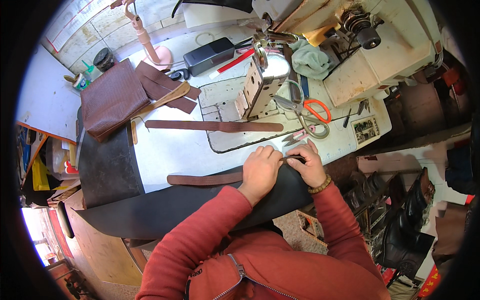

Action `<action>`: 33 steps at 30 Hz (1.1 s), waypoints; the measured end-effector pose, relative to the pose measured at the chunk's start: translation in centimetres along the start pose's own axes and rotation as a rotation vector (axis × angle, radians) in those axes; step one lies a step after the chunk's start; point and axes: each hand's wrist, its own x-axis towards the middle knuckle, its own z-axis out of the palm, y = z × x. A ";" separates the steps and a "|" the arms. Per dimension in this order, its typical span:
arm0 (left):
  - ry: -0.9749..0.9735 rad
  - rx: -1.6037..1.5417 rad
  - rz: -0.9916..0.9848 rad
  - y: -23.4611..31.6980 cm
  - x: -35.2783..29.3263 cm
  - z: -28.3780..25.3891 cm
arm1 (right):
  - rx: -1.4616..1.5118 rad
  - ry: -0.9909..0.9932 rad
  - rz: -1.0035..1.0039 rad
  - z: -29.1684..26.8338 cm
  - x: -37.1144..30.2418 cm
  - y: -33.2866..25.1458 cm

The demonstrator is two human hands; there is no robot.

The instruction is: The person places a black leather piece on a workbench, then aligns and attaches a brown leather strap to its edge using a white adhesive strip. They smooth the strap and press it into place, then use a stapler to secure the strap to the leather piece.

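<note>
Running along the near side of the table, a brown strip reaches from the left to the left hand, which is closed over it and hides its middle stretch. The right hand, just beside, has its fingers drawn in narrow around the strip's right end, partly hiding that too. Beneath both hands a large black sheet drapes along the near edge. Just beyond the fingers lie pink-handled snips, and farther off, large scissors with an orange grip, crowding the far right of the work. A second brown strip lies farther back, roughly parallel, reaching in front of the metal machine post, which stands upright and blocks part of the table behind it. A pale green cloth is bunched to the far right of the post, near the machine body. At far left, a brown textured bag sits beside loose brown pieces, with a wooden tool across them; a black box rests farther back.
</note>
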 end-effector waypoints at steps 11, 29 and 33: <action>0.170 0.232 -0.124 -5.1 4.6 -11.2 | 0.009 0.002 -0.024 0.2 -0.1 0.3; -0.166 0.370 -0.127 -3.7 -7.9 -16.2 | 0.010 0.157 -0.106 1.0 0.1 0.3; -0.100 0.563 -0.231 -6.9 -8.9 -21.5 | -0.056 0.223 -0.174 1.4 0.4 0.1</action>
